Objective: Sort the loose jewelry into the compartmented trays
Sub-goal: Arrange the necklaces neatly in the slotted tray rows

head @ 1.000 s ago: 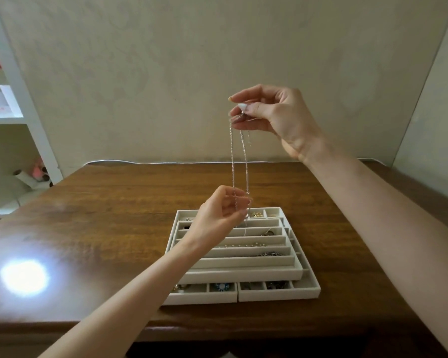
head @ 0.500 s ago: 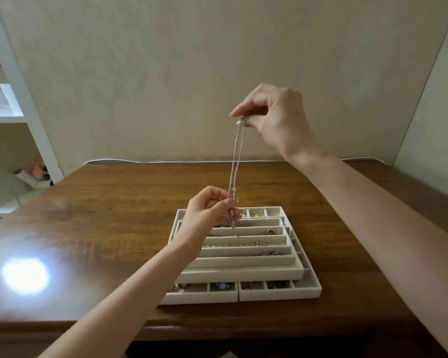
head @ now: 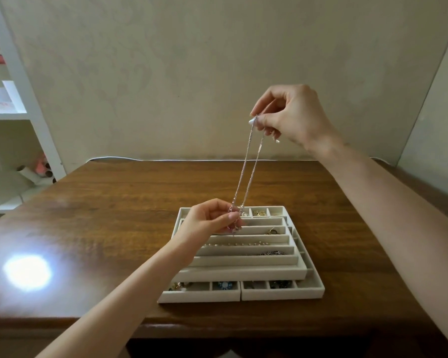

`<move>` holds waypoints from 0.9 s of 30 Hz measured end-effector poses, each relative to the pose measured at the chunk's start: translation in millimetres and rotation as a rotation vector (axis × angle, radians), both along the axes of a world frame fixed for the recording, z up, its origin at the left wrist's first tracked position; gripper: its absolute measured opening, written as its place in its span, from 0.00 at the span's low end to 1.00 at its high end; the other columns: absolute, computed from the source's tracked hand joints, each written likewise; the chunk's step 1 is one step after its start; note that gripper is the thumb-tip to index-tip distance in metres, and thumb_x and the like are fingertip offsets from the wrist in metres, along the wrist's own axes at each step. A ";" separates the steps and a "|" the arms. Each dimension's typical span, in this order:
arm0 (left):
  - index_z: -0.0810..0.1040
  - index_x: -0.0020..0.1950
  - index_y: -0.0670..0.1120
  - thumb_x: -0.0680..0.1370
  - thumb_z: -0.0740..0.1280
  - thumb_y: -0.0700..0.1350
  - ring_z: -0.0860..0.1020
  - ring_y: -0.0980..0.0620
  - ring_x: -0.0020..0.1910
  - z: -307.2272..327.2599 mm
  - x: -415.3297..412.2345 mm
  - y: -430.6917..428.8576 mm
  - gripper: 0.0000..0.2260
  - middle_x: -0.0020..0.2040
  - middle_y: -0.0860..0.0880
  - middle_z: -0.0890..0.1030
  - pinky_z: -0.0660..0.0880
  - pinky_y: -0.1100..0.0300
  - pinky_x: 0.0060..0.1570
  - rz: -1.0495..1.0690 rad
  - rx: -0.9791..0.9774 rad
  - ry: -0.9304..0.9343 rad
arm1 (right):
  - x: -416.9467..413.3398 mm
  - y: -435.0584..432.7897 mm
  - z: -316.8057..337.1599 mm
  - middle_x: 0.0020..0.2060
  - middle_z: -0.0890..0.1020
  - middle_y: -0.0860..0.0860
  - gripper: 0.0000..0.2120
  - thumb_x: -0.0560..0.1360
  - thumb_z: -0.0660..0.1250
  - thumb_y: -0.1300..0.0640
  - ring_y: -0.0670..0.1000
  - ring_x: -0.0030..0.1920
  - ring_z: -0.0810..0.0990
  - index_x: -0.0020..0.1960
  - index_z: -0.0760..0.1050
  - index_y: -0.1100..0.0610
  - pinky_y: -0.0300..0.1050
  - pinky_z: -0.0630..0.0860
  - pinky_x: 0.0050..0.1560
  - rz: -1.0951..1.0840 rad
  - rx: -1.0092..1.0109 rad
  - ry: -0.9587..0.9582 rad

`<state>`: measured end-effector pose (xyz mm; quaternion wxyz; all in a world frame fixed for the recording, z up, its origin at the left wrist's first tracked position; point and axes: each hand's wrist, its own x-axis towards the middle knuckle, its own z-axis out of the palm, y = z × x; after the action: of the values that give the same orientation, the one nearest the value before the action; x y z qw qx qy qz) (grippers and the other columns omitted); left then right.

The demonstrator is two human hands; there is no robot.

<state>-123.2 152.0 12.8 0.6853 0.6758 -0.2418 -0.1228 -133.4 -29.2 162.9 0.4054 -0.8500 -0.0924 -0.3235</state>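
Silver chain (head: pixel 249 171), doubled and drawn taut, hangs between a person's two hands above a wooden table (head: pixel 109 202) and a stack of cream trays (head: pixel 282 294). In the head view, the right hand (head: pixel 292 117) is raised high and pinches the top of the loop between thumb and forefinger. The left hand (head: pixel 210 220) is low over the far rows and pinches the bottom end, fingers curled. The top tray (head: pixel 243 273) has long slots that hold a beaded strand (head: pixel 238 244) and a dark piece (head: pixel 273 253); other slots look bare. The step appears to be straightening the chain before stowing it. Next, it likely needs lowering lengthwise into a free slot without bunching.
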 end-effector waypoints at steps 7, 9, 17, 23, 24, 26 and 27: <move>0.77 0.51 0.36 0.75 0.67 0.38 0.82 0.51 0.42 -0.5 -0.2 6.5 0.08 0.43 0.44 0.84 0.79 0.60 0.43 0.030 0.059 0.038 | 2.2 -3.4 4.1 0.31 0.82 0.56 0.02 0.69 0.73 0.67 0.48 0.26 0.77 0.42 0.81 0.64 0.38 0.75 0.27 0.032 0.023 0.041; 0.77 0.50 0.37 0.75 0.67 0.38 0.82 0.50 0.42 -0.6 -0.1 8.6 0.06 0.44 0.43 0.84 0.80 0.59 0.43 0.023 0.083 0.052 | 2.6 -5.0 3.6 0.31 0.81 0.56 0.02 0.70 0.72 0.68 0.48 0.26 0.78 0.43 0.81 0.64 0.38 0.75 0.27 0.047 0.034 0.052; 0.76 0.47 0.39 0.73 0.69 0.38 0.80 0.53 0.33 -1.0 3.1 37.1 0.05 0.35 0.45 0.82 0.77 0.65 0.33 0.144 0.097 0.046 | -5.2 -33.6 -12.5 0.34 0.82 0.60 0.06 0.71 0.68 0.72 0.49 0.30 0.82 0.44 0.80 0.64 0.38 0.79 0.31 0.094 0.047 0.305; 0.78 0.46 0.39 0.72 0.69 0.39 0.80 0.55 0.35 1.3 4.1 66.5 0.05 0.35 0.46 0.82 0.77 0.65 0.38 0.175 0.193 0.029 | -20.9 -58.5 -47.0 0.34 0.84 0.59 0.04 0.70 0.69 0.70 0.52 0.34 0.84 0.44 0.80 0.65 0.40 0.81 0.34 0.138 0.128 0.566; 0.78 0.47 0.38 0.72 0.69 0.39 0.80 0.55 0.35 2.7 3.0 69.4 0.06 0.35 0.46 0.82 0.77 0.65 0.37 0.153 0.229 0.034 | -24.7 -60.6 -52.9 0.35 0.84 0.60 0.04 0.69 0.70 0.69 0.53 0.35 0.84 0.44 0.81 0.65 0.40 0.81 0.34 0.140 0.123 0.602; 0.79 0.47 0.39 0.72 0.70 0.39 0.80 0.54 0.35 7.0 0.1 74.1 0.06 0.35 0.47 0.82 0.78 0.64 0.39 0.114 0.331 0.024 | -32.3 -62.8 -63.8 0.37 0.84 0.61 0.05 0.69 0.70 0.68 0.54 0.36 0.84 0.45 0.81 0.66 0.40 0.81 0.34 0.148 0.102 0.670; 0.79 0.47 0.40 0.72 0.70 0.39 0.80 0.54 0.35 9.3 -1.0 75.8 0.05 0.35 0.46 0.83 0.78 0.64 0.40 0.101 0.384 0.012 | -35.8 -63.0 -68.5 0.37 0.84 0.61 0.06 0.69 0.71 0.68 0.54 0.36 0.84 0.45 0.82 0.66 0.41 0.81 0.35 0.157 0.088 0.700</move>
<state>-124.1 227.8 22.1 0.5505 0.8047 -0.1755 -0.1363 -169.2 -92.1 94.4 0.4723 -0.8813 0.0009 0.0158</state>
